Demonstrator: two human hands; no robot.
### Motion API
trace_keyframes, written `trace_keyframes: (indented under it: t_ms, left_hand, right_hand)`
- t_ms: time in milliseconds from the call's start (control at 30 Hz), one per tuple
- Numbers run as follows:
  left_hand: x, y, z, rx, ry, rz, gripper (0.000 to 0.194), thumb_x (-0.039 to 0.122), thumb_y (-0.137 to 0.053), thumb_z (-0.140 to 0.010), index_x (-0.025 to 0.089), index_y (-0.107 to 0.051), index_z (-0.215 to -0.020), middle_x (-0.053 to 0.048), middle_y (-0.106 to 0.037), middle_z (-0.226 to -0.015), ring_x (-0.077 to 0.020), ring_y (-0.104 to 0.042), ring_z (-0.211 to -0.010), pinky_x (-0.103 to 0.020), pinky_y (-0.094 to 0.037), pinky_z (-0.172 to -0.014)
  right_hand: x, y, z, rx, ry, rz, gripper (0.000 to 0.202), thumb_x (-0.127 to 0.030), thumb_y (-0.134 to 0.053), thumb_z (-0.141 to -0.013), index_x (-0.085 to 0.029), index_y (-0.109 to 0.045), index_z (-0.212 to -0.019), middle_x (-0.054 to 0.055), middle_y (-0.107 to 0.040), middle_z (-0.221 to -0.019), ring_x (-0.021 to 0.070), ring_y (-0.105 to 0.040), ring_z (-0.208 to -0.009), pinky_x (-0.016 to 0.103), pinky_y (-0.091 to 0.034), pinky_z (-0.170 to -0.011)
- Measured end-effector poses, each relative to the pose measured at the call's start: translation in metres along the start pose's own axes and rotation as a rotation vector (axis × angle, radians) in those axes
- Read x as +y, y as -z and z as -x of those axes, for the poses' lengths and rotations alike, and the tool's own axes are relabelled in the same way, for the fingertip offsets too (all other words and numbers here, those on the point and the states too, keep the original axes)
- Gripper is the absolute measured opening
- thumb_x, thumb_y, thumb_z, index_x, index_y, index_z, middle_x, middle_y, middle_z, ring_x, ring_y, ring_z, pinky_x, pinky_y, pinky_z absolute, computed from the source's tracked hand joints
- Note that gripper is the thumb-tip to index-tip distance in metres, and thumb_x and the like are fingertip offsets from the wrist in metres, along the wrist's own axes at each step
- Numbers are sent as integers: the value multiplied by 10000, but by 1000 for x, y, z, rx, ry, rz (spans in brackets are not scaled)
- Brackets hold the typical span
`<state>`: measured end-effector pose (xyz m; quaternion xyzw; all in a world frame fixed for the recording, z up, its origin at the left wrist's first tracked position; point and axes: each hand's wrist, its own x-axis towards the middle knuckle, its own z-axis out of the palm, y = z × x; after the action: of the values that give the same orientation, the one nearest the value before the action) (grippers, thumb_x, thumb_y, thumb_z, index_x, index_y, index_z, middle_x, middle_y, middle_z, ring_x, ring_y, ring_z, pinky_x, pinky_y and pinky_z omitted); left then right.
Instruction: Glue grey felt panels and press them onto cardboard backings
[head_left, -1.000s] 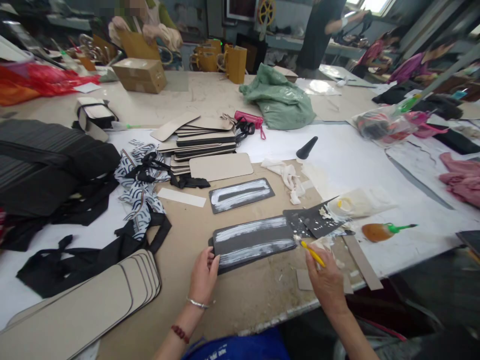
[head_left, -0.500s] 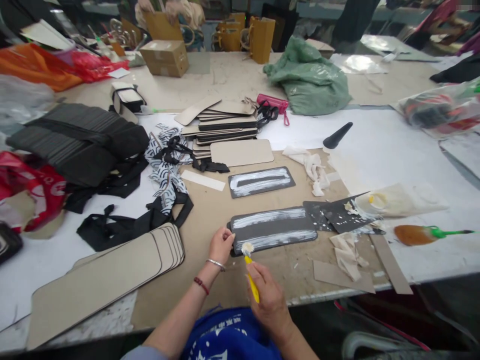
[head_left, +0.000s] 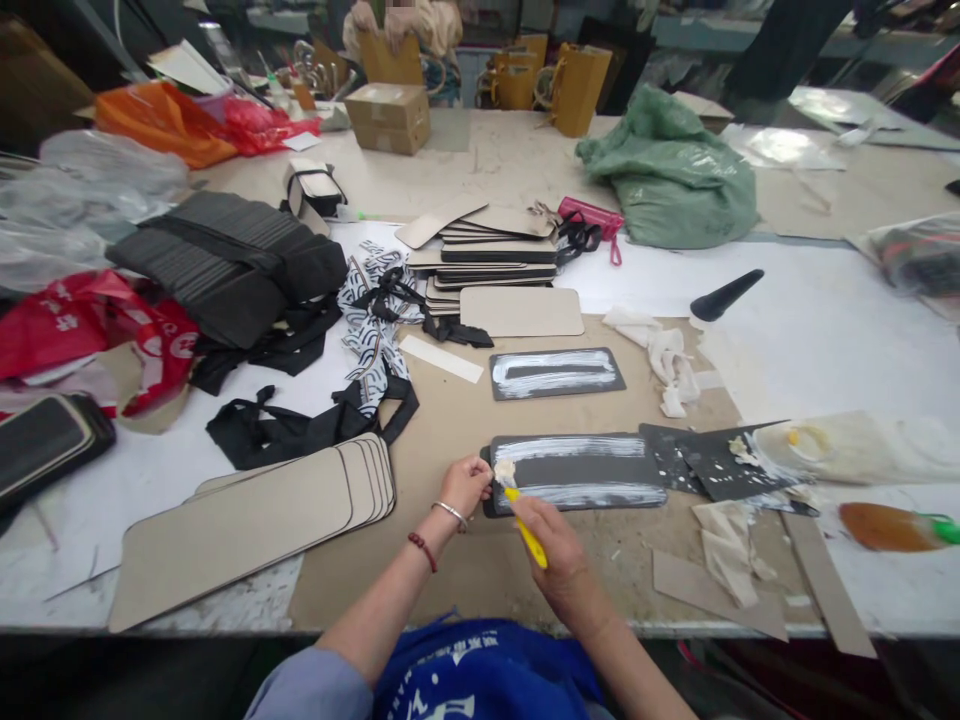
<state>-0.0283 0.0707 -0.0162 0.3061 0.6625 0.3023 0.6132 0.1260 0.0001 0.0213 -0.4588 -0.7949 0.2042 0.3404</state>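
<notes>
My right hand (head_left: 559, 550) is wrapped round a yellow-handled brush (head_left: 531, 535). The pale bristles rest on the left end of a dark grey rounded panel (head_left: 581, 471). White glue-like streaks run along the panel's two long edges; its middle strip is bare. With fingers pinched together, my left hand (head_left: 468, 484) grips the panel's left edge, the fingertips partly hidden. Another dark piece shows slightly from under that edge. Farther back lies a smaller dark panel (head_left: 556, 373) with a white band all round its border.
Overlapping beige panels (head_left: 247, 530) lie at left, and a stack of boards (head_left: 499, 250) behind. Right of the panel are glue-spotted black scraps (head_left: 720, 462), crumpled tape (head_left: 667, 365) and an amber bottle (head_left: 885, 525). Black bundled pieces (head_left: 240, 255) and a green bag (head_left: 671, 170) stand farther back.
The brush has moved away from me along the panel's left end, from the near corner toward the middle. My left hand stays at the left edge. The whole view has shifted.
</notes>
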Motion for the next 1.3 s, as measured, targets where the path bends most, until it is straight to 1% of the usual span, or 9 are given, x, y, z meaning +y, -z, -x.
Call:
trace_keyframes:
  t_ms: [100,200,400,500,600,733,933,1133,1300]
  left_hand:
    - [0,0,1,-2,-6,-14,105,124,-557,-606,161,-479,-547,71,-485,-418,-67,-482,-406,-177,-417,-433]
    - [-1,0,3,7,-28,-40,110,181,-567,-607,164,-471,-555,65,-482,-432,-83,-496,-434,-197,-426,-454]
    - [-4,-8,10,126,-191,-278,249,342,-607,-606,184,-495,-763,78,-470,-490,-111,-479,-471,-222,-375,-479]
    - [-8,-12,13,191,-322,-515,200,325,-560,-654,201,-494,-797,74,-472,-512,-120,-487,-481,-229,-370,-498]
    - [-14,-15,17,262,-474,-685,179,311,-495,-724,203,-503,-867,31,-531,-631,-139,-531,-562,-250,-418,-555]
    - [-20,-17,23,377,-685,-953,164,299,-432,-804,190,-516,-893,-46,-575,-785,-169,-553,-676,-279,-450,-623]
    - [-14,-20,29,416,-739,-1268,166,285,-420,-836,194,-522,-743,-50,-542,-704,-181,-522,-653,-271,-420,-585]
    - [-7,-19,25,331,-684,-980,164,232,-363,-821,214,-465,-693,-18,-529,-684,-158,-538,-661,-266,-431,-621]
    - [-1,-20,25,317,-482,-690,157,314,-399,-761,224,-407,-632,39,-442,-535,-140,-466,-511,-266,-395,-551]
  right_hand:
    - [-9,11,9,-67,-30,-73,365,-88,-429,-842,-220,-491,-1177,84,-590,-1063,161,-543,-1022,306,-494,-850]
    - [-4,45,10,64,-166,-53,285,-121,-451,-846,-223,-528,-1101,62,-612,-991,150,-571,-953,293,-499,-825]
    - [71,110,16,378,-297,332,206,-230,-467,-851,-197,-578,-1021,81,-624,-945,196,-582,-903,389,-488,-822]
    - [90,105,29,306,-273,408,233,-231,-432,-862,-196,-579,-1040,88,-624,-943,200,-589,-896,395,-505,-801]
    - [85,91,38,214,-230,382,282,-189,-411,-860,-205,-562,-1098,93,-616,-981,199,-588,-927,379,-515,-798]
    - [85,97,40,259,-230,394,308,-176,-414,-856,-212,-539,-1135,91,-606,-993,196,-584,-934,376,-512,-811]
    - [105,104,48,183,-214,505,349,-152,-380,-851,-209,-518,-1166,109,-597,-999,221,-576,-936,400,-521,-782]
    - [99,102,58,164,-224,494,389,-143,-385,-847,-226,-479,-1216,101,-590,-1032,216,-573,-966,395,-516,-809]
    - [89,108,65,195,-244,463,319,-189,-426,-853,-209,-525,-1156,102,-609,-992,211,-596,-914,363,-531,-757]
